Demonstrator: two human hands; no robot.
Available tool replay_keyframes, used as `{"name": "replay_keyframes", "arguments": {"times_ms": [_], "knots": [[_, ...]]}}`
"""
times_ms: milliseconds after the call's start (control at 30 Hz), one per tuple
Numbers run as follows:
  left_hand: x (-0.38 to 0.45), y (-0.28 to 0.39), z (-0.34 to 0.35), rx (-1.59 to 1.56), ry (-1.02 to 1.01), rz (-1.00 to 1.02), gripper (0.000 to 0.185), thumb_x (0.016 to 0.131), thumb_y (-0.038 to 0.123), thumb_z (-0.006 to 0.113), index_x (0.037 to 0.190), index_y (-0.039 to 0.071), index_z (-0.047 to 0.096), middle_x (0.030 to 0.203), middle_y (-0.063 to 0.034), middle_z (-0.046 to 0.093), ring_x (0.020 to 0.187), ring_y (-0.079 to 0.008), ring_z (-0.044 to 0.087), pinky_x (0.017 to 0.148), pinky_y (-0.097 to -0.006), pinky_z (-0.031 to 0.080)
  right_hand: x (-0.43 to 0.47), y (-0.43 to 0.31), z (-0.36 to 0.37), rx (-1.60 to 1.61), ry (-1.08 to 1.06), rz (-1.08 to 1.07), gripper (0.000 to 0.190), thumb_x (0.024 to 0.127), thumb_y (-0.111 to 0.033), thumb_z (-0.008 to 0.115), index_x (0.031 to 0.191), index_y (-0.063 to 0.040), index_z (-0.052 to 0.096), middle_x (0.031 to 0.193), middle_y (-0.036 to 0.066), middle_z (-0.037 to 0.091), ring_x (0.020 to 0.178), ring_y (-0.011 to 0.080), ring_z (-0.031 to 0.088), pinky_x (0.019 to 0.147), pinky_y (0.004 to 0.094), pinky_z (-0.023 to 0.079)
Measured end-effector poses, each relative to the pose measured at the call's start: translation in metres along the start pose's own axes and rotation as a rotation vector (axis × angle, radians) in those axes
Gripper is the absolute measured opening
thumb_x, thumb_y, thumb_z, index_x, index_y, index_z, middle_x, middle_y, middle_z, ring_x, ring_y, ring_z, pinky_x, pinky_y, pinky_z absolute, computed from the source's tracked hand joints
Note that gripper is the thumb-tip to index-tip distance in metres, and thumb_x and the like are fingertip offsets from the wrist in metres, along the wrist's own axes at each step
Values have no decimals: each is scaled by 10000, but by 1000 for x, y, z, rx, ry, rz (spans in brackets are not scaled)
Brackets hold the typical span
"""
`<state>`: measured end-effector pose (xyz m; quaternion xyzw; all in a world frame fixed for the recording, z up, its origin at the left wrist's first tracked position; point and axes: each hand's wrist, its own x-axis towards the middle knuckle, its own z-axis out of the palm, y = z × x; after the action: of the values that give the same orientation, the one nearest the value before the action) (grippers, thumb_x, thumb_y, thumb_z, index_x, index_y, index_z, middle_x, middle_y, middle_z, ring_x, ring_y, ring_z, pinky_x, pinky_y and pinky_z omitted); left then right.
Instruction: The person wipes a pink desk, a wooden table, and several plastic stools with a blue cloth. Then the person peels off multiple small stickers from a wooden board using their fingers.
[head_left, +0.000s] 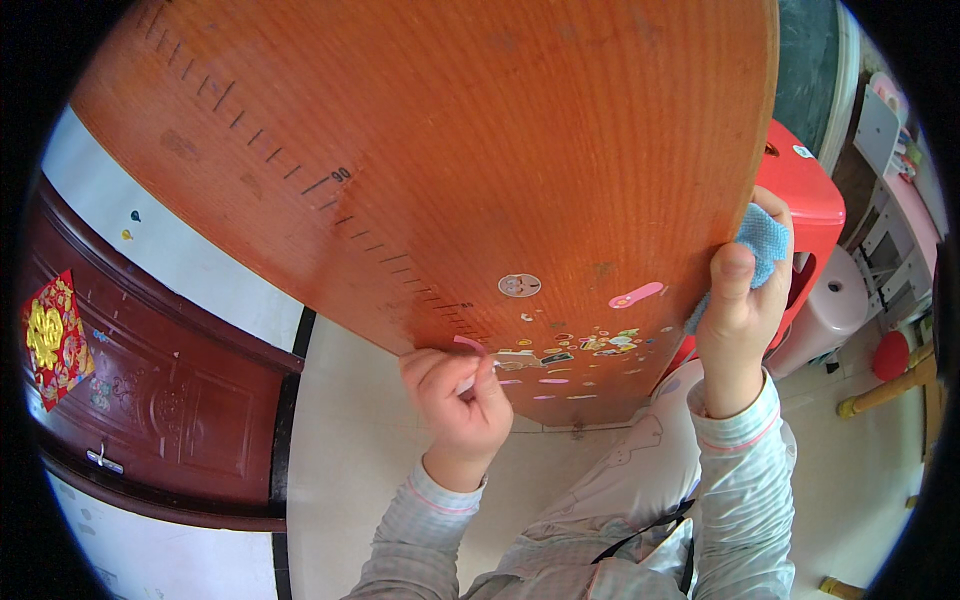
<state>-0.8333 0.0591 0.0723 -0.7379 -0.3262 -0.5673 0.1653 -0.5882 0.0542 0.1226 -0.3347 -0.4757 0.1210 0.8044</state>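
A tall orange-brown wooden panel (480, 172) with a ruler scale along its left side stands before me. Between the thumb and fingers of my left hand (461, 397) is a small pink strip (469, 343), close to the panel's face; whether the strip still touches the wood cannot be told. My right hand (739, 315) grips the panel's right edge and holds a light blue cloth (763, 238) there. Stuck on the panel are a round face sticker (519, 285), a pink elongated sticker (636, 295) and a cluster of small colourful stickers (600, 342).
Behind the panel's right edge stands a red plastic stool (806, 187), with a pale pink stool (825, 300) beside it. Wooden furniture legs (885, 381) and a pink-topped desk (911, 202) are further right. A dark red door (187, 405) is at the left.
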Motion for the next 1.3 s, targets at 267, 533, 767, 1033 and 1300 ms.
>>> {"name": "replay_keyframes", "arguments": {"times_ms": [267,533,767,1033,1300], "knots": [[15,12,-5,-3,-90,-121,149,882,-2,738,971,50,631,906,-59,579,787,-208,506,636,-316,420,-1,1,-2,-19,-5,-4,600,883,-514,779,1190,-55,544,988,0,573,865,80,518,780,219,424],[8,5,-9,-170,-85,-224,145,891,-2,725,928,54,596,815,-30,594,756,-211,502,628,-327,411,-1,2,-2,28,-31,8,514,915,-433,769,1180,-51,551,950,-8,575,838,69,512,749,205,419],[-3,-9,-6,-256,9,-110,172,930,77,720,913,71,548,801,-42,532,747,-229,471,656,-324,415,1,0,0,-11,-15,-19,510,912,-439,770,1171,-55,557,958,-2,574,844,73,508,756,210,425],[-6,-11,-9,-242,-8,-41,150,1005,134,632,986,62,501,851,-55,514,793,-202,487,722,-330,413,0,2,1,-16,-2,4,542,904,-477,767,1175,-59,551,959,-8,572,837,67,508,736,206,419],[12,6,-6,-35,-98,-111,177,866,-22,742,957,62,614,810,-42,599,735,-236,494,634,-345,404,-1,0,1,2,-16,-6,543,906,-471,767,1182,-56,550,959,-9,574,827,66,507,740,204,419]]}}
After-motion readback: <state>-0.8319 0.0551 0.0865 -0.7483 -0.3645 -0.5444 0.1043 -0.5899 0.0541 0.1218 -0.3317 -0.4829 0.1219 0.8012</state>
